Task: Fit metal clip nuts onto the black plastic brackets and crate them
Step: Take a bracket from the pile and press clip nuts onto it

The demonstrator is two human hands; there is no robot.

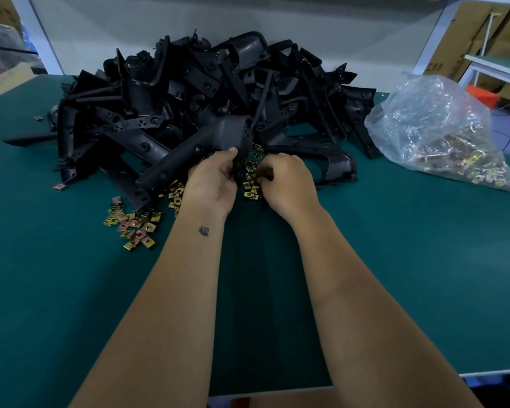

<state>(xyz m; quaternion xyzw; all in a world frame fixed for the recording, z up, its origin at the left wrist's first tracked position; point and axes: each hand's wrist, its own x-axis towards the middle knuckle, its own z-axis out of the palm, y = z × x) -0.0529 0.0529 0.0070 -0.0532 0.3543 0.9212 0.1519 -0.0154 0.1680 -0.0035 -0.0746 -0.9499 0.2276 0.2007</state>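
Big tangled heap of black plastic brackets (pixel 206 92) on the green mat (pixel 395 245), all matte, ribbed and full of holes. Left hand (pixel 211 179) grips one bracket (pixel 242 142) upright. Right hand (pixel 283 181) is curled tight beside it, probably pinching a clip nut, can't tell. I'd brace the bracket and slide the nut on square. Loose brassy clip nuts (pixel 136 225) lie underneath; more sit in the crinkly clear bag (pixel 433 128).

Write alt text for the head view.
Both hands work at a black bracket: left hand holds it, right hand pinches at its edge. Behind lies a bracket pile; clip nuts dot the green table, with a bag at right.
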